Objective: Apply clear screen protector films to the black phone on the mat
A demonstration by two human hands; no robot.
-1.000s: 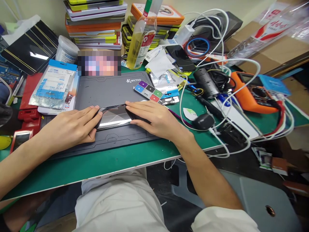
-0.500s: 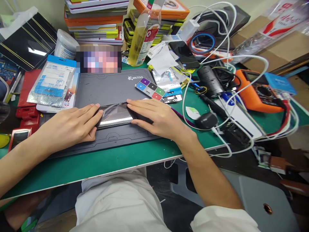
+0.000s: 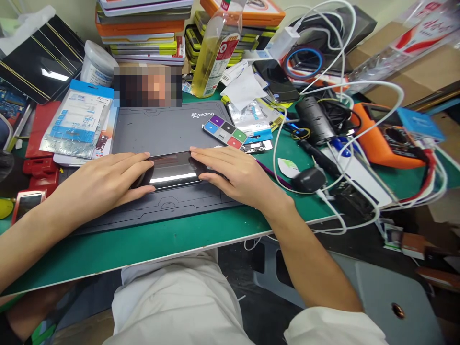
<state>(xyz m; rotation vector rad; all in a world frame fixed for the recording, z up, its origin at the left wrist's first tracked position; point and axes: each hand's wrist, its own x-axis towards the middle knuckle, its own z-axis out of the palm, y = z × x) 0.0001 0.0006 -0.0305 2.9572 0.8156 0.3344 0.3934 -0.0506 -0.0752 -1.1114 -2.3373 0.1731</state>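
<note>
A dark, glossy smartphone (image 3: 172,171) lies lengthwise across the grey work mat (image 3: 158,129), a bright strip of light reflected along its glass. My left hand (image 3: 111,179) grips its left end, fingers along the far edge and thumb along the near one. At the right end, my right hand (image 3: 230,172) holds it in the same manner. Both ends are hidden under my fingers. Just beyond my right hand rests a tray with coloured squares (image 3: 224,132).
A bottle of yellow liquid (image 3: 212,62) stands behind the mat. Packets (image 3: 77,117) lie at the left. White cables (image 3: 359,91), an orange multimeter (image 3: 386,134) and a black plug (image 3: 309,179) crowd the right. Stacked boxes (image 3: 143,28) rise at the back.
My left thumb has straightened from a tucked position and now lies along the phone's near edge. The reflections on the glass have shifted. My right hand stays at its end.
</note>
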